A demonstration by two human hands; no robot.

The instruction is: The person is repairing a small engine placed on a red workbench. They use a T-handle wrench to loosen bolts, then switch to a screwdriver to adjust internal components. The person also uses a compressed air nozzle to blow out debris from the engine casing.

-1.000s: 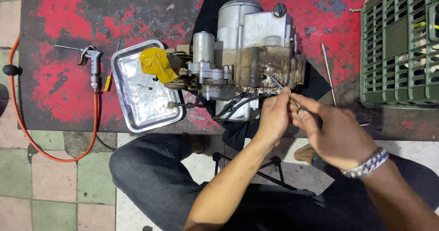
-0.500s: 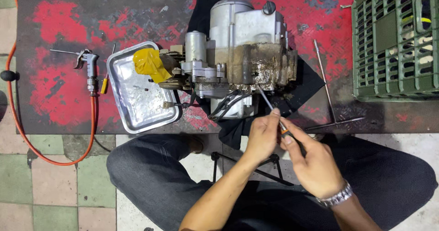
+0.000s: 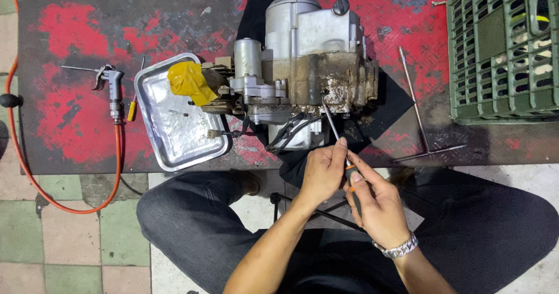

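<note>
Screwdriver first: it is lying slantwise between both hands, its thin metal shaft running up and left to where the tip is meeting the grimy lower edge of the engine block; the left hand is pinching the shaft with closed fingertips just above the orange collar of the handle, while the right hand is wrapping fully shut around the dark handle, thumb lying along it; a metal watch is sitting on that wrist. The engine is resting on a black cloth over a worn red and black bench; a yellow wrapping is covering its left end, which is hanging over a shiny steel tray with a few small parts in it. Left of the tray, an air blow gun is lying on the bench with an orange hose looping down to the tiled floor; a small yellow-handled tool is lying just beside it. To the right of the engine a long T-handle wrench is lying flat, and a green plastic crate is standing at the bench's far right corner. I can see no readable label from here.
</note>
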